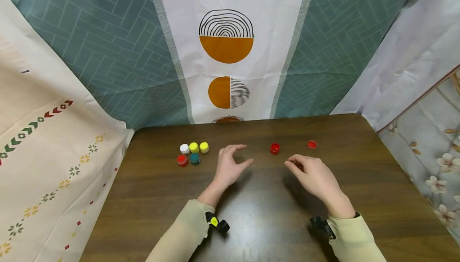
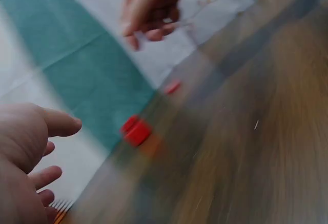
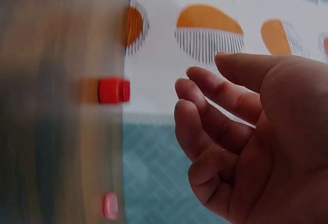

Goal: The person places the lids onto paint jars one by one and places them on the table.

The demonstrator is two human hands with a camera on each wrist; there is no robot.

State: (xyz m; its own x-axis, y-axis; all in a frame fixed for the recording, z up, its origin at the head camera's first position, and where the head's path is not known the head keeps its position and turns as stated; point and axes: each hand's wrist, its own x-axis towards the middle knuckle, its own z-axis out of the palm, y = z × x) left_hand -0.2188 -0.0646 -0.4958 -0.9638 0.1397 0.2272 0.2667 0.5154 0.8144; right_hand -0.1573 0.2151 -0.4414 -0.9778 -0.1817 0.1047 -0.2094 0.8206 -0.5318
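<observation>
A small red jar (image 1: 274, 148) stands upright on the table, its narrower red neck showing in the right wrist view. To its right lies a flat red lid (image 1: 312, 144). My left hand (image 1: 229, 166) hovers left of the jar, thumb and fingers spread apart with nothing between them. On the other side, my right hand (image 1: 316, 174) is held above the table, nearer to me than the jar and lid. Its fingers are loosely bent, and the right wrist view shows them holding nothing. Neither hand touches the jar.
Left of my left hand, several small jars stand grouped: a white one (image 1: 185, 149), two yellow ones (image 1: 194, 147), a red one (image 1: 182, 160) and a teal one (image 1: 195, 159). Patterned cloth (image 1: 136, 54) hangs behind the brown wooden table (image 1: 151, 198).
</observation>
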